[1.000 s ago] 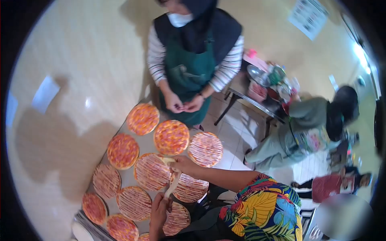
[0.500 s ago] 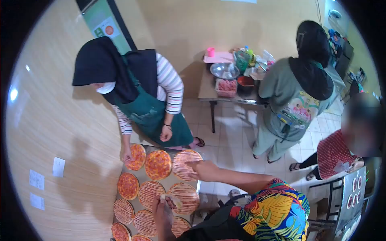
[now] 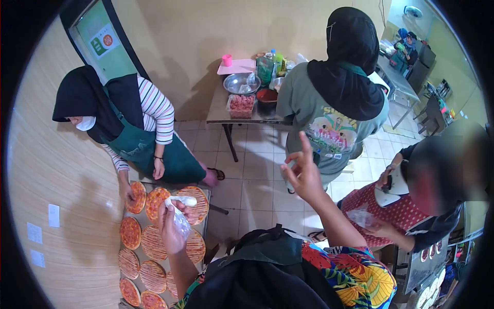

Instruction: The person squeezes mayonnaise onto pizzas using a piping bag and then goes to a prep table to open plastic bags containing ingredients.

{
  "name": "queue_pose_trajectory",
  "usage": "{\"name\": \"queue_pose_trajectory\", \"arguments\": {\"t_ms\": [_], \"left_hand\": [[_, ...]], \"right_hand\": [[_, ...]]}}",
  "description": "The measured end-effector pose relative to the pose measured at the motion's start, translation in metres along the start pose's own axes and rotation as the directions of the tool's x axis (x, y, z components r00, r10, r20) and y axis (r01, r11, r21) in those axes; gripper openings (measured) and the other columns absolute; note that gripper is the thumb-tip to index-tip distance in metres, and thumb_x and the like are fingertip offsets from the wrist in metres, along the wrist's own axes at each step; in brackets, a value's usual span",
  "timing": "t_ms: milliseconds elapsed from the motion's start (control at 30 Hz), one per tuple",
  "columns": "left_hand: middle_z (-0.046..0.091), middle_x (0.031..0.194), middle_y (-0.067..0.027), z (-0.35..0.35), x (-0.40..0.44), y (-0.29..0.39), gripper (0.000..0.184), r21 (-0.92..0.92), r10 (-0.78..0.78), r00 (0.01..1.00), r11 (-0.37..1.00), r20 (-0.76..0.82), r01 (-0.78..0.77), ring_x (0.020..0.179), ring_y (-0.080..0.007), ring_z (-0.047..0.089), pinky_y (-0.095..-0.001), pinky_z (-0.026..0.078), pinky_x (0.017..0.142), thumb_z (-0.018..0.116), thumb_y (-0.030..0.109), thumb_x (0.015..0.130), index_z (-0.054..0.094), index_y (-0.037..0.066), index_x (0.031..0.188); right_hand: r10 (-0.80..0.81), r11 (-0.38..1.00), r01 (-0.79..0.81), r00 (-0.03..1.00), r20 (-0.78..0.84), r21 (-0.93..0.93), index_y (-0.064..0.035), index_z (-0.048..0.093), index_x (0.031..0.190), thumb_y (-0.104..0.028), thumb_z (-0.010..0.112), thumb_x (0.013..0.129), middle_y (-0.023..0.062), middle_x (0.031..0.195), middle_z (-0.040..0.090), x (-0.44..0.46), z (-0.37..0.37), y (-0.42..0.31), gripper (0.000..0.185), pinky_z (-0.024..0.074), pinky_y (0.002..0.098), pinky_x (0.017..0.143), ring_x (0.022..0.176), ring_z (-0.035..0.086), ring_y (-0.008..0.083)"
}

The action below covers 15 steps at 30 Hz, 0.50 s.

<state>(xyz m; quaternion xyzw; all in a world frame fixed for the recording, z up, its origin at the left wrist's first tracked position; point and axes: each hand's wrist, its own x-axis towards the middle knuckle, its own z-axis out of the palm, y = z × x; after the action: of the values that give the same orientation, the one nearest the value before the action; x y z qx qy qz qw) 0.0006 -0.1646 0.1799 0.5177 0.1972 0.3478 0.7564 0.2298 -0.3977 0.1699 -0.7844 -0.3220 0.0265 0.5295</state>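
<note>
My left hand (image 3: 174, 229) is closed around a clear plastic piping bag (image 3: 181, 224) filled with something white; its full white tip sticks out to the right. The bag is held above the round pizzas (image 3: 154, 243), several of which carry stripes of pale sauce. My right hand (image 3: 306, 175) is raised over the floor, well right of the pizzas. Its index finger points up and the thumb stands apart, with the other fingers bent. A co-worker's hand (image 3: 129, 194) touches a pizza (image 3: 136, 198) at the table's far left corner.
A co-worker in a green apron (image 3: 154, 159) stands behind the pizza table. At the back table (image 3: 218, 109), holding minced meat (image 3: 241, 104) and a metal bowl (image 3: 242, 84), another person (image 3: 329, 118) has their back turned. A person in a red dotted apron (image 3: 381, 226) stands close on the right.
My right hand has lifted off the striped pizza and swung right and up. The piping bag now shows above my left hand. The view has turned right, and the person in red dots appears nearer.
</note>
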Motion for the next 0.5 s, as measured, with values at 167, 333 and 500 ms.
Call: {"name": "queue_pose_trajectory", "arguments": {"t_ms": [167, 333, 500], "left_hand": [[0.050, 0.084, -0.0055, 0.015, 0.023, -0.008, 0.017, 0.017, -0.014, 0.997, 1.000, 0.069, 0.013, 0.074, -0.0138, 0.050, -0.0270, 0.043, 0.067, 0.047, 0.019, 0.089, 0.048, 0.003, 0.096], [0.052, 0.085, -0.0056, 0.022, 0.048, 0.000, 0.017, 0.020, 0.015, 0.999, 1.000, 0.052, -0.016, 0.074, -0.0131, 0.051, -0.0273, 0.045, 0.066, 0.048, 0.014, 0.088, 0.049, 0.002, 0.100], [0.052, 0.084, -0.0066, 0.021, 0.080, 0.015, 0.015, 0.050, 0.159, 0.986, 0.986, 0.046, -0.161, 0.075, -0.0147, 0.051, -0.0273, 0.044, 0.066, 0.050, 0.015, 0.086, 0.051, 0.001, 0.094]], "right_hand": [[-0.093, 0.987, 0.121, 0.965, -0.245, 0.101, -0.0067, 0.004, 0.138, -0.006, 0.060, 0.078, 0.0069, 0.080, 0.057, 0.006, -0.036, -0.001, 0.082, 0.0416, 0.0214, 0.050, 0.053, 0.051, 0.0098], [-0.142, 0.952, 0.187, 0.971, -0.190, 0.244, -0.0066, 0.002, 0.138, 0.000, 0.059, 0.078, 0.0084, 0.087, 0.055, -0.024, -0.042, -0.027, 0.082, 0.0418, 0.0192, 0.055, 0.059, 0.051, 0.0087], [-0.075, 0.965, 0.069, 0.997, 0.017, 0.255, -0.0051, 0.015, 0.137, 0.003, 0.059, 0.076, 0.0072, 0.086, 0.055, -0.055, -0.050, -0.048, 0.075, 0.0396, 0.0195, 0.055, 0.059, 0.048, 0.0074]]}}
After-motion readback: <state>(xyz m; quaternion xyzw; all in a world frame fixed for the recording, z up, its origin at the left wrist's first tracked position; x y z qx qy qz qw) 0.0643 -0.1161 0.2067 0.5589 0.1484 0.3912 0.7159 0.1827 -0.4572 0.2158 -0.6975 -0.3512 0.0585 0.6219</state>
